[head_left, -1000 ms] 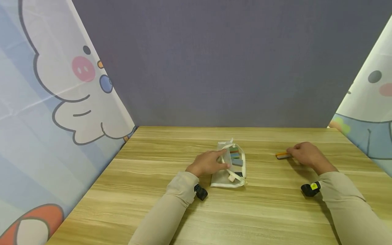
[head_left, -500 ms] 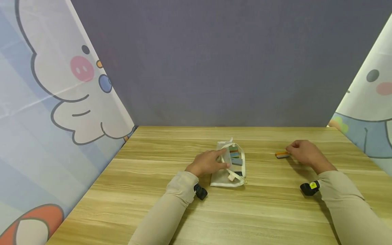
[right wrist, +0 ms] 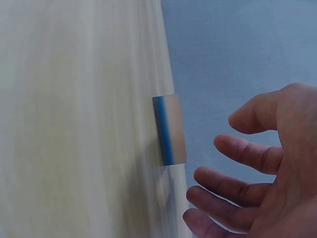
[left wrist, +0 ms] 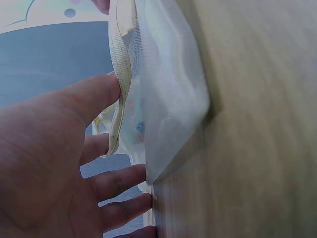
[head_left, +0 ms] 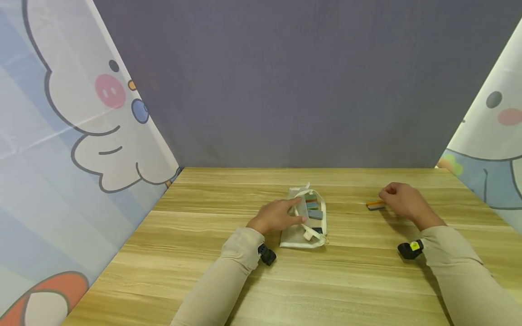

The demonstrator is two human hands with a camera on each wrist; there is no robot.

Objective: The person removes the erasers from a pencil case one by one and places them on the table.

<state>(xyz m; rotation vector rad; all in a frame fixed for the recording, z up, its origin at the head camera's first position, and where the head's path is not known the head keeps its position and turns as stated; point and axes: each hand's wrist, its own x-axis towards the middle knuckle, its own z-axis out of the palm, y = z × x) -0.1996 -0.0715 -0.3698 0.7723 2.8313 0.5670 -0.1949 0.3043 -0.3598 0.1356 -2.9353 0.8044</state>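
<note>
Table (head_left: 350, 280): pale wood, streaked grain running side to side, far edge straight.
Pouch (head_left: 294, 238): lying on the table near its middle, translucent with white trim, mouth open toward the right.
Bar (head_left: 375, 206): lying on the table to the right of the pouch, well apart from it, lengthwise left to right; orange and grey from above, blue along one side.
</note>
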